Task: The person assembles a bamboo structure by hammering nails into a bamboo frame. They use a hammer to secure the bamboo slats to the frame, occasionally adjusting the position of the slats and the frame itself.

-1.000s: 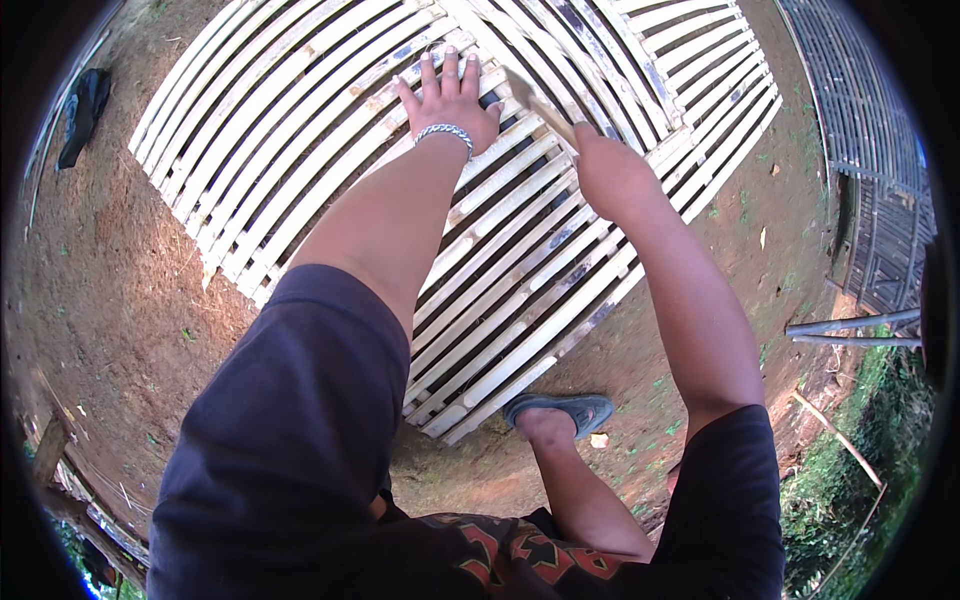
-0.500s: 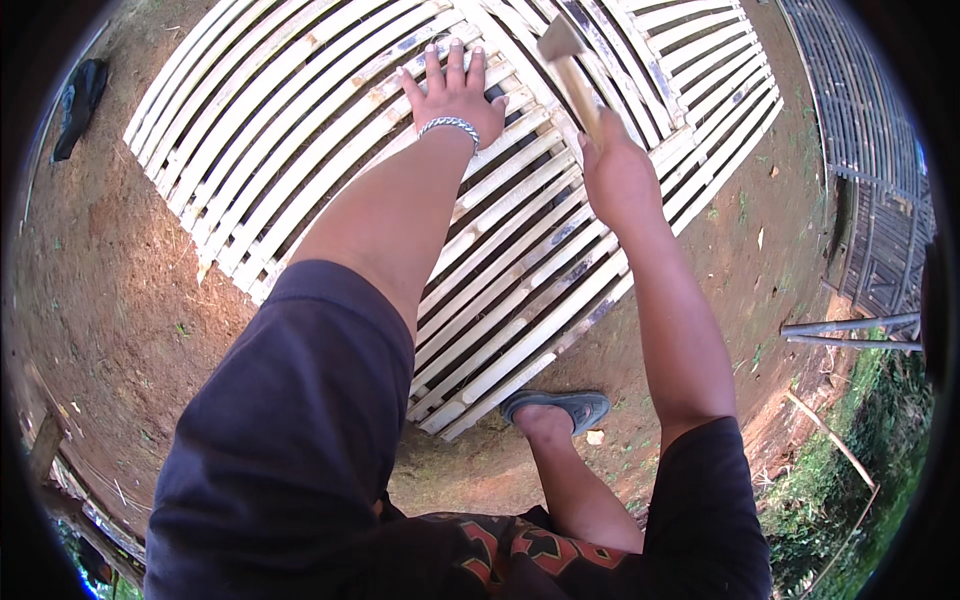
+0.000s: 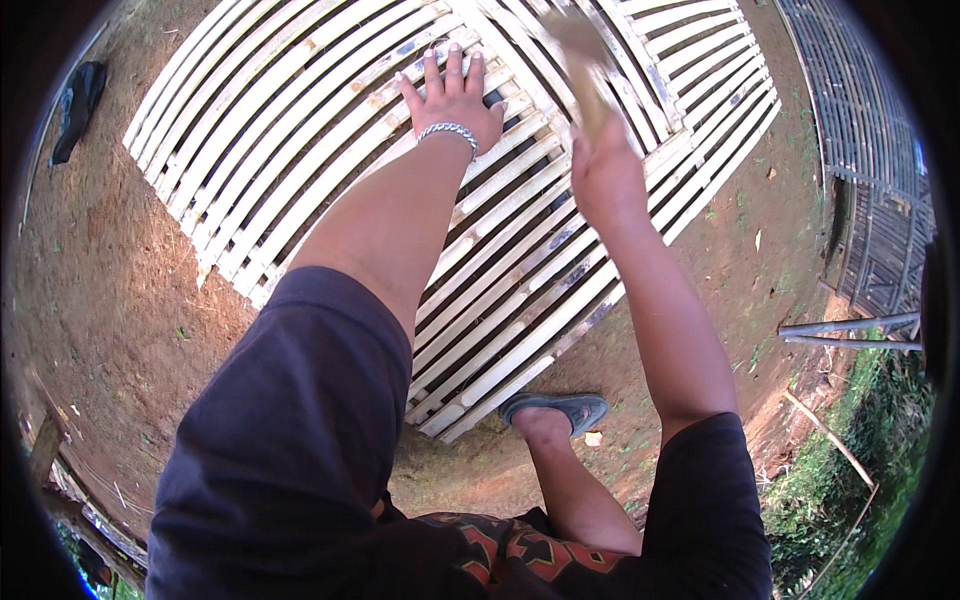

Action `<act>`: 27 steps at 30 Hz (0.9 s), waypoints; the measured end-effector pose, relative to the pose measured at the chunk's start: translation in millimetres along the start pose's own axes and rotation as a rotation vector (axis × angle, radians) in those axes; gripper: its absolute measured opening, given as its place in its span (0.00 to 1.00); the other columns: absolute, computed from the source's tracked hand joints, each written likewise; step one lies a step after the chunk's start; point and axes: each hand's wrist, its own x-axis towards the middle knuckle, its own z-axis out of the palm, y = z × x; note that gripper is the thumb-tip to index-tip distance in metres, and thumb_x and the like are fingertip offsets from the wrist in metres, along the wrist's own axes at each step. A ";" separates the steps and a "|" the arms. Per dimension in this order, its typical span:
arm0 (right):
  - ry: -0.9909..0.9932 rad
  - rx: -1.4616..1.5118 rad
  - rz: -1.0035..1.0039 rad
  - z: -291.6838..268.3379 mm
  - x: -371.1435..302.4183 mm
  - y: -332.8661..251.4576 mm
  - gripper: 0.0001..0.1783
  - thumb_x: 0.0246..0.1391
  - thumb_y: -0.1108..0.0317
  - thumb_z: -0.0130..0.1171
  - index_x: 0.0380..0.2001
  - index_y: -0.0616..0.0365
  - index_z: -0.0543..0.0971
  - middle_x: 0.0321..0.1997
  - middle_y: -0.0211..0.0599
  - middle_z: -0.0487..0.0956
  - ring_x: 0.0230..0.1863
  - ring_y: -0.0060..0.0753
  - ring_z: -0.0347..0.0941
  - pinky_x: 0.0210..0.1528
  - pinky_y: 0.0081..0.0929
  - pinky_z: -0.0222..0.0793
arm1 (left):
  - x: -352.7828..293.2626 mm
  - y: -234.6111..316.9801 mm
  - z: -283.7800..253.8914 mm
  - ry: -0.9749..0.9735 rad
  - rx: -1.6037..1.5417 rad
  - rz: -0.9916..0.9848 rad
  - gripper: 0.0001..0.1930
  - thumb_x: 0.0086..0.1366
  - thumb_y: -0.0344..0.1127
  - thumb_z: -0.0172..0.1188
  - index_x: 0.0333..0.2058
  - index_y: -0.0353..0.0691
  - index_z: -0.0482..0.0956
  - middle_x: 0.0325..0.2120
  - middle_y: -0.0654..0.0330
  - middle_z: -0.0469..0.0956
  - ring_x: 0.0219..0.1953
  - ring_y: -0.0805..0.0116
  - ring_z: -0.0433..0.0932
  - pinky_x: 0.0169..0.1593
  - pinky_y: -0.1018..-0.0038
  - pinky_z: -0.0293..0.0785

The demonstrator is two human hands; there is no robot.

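Note:
A large panel of pale bamboo slats (image 3: 520,347) lies under both arms, its strips set side by side with dark gaps between them. My left hand (image 3: 455,108) rests palm down on it, fingers spread and holding nothing; a silver chain bracelet (image 3: 448,129) circles that wrist. In my right hand (image 3: 610,180), closed round a wooden handle, is a hammer (image 3: 590,95). Its head, blurred by motion, is raised over the slats to the right of my left hand. Whether the head touches the panel cannot be made out.
My foot in a dark grey clog (image 3: 570,408) stands on bare earth by the panel's near corner. A dark cloth-like item (image 3: 80,110) lies far left. On the right are a bamboo fence (image 3: 865,120), jutting poles (image 3: 845,328) and green plants (image 3: 850,480).
My right hand has shifted slightly left and nearer to me with the hammer, whose head is now blurred. My left hand stays flat on the slats.

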 end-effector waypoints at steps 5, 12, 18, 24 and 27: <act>-0.319 -0.232 0.134 -0.8 11.5 17.1 0.15 0.70 0.64 0.52 0.54 0.59 0.69 0.45 0.60 0.83 0.48 0.64 0.81 0.51 0.56 0.76 | -0.1 -7.3 -0.3 -0.031 0.016 -0.014 0.40 0.75 0.63 0.41 0.79 0.58 0.42 0.81 0.62 0.36 0.81 0.49 0.29 0.76 0.34 0.27; -0.297 -0.142 0.127 39.9 -6.2 35.7 0.21 0.69 0.62 0.55 0.57 0.63 0.66 0.41 0.66 0.82 0.45 0.70 0.80 0.50 0.59 0.75 | 0.4 -4.4 3.7 0.005 -0.001 -0.006 0.40 0.75 0.63 0.42 0.79 0.58 0.43 0.81 0.61 0.37 0.81 0.49 0.30 0.76 0.34 0.27; 0.088 0.200 0.095 7.3 -3.9 8.4 0.20 0.70 0.61 0.56 0.55 0.62 0.66 0.42 0.69 0.81 0.44 0.71 0.79 0.46 0.61 0.73 | -1.2 -7.6 3.2 -0.006 0.005 -0.015 0.40 0.75 0.62 0.43 0.79 0.59 0.42 0.81 0.62 0.37 0.81 0.49 0.30 0.76 0.34 0.27; -0.311 -0.087 0.175 52.7 -10.6 47.0 0.18 0.70 0.62 0.55 0.54 0.62 0.67 0.41 0.67 0.82 0.46 0.70 0.80 0.49 0.59 0.74 | 0.5 -2.0 -0.9 -0.044 -0.021 -0.004 0.40 0.75 0.62 0.42 0.79 0.59 0.41 0.81 0.61 0.35 0.81 0.49 0.28 0.76 0.34 0.25; -0.155 0.132 0.196 24.3 -2.9 18.0 0.18 0.69 0.61 0.56 0.53 0.62 0.68 0.38 0.66 0.82 0.43 0.72 0.80 0.47 0.60 0.74 | 0.0 -11.3 3.2 -0.016 -0.006 -0.015 0.40 0.75 0.62 0.42 0.79 0.58 0.42 0.81 0.61 0.35 0.81 0.49 0.28 0.76 0.34 0.26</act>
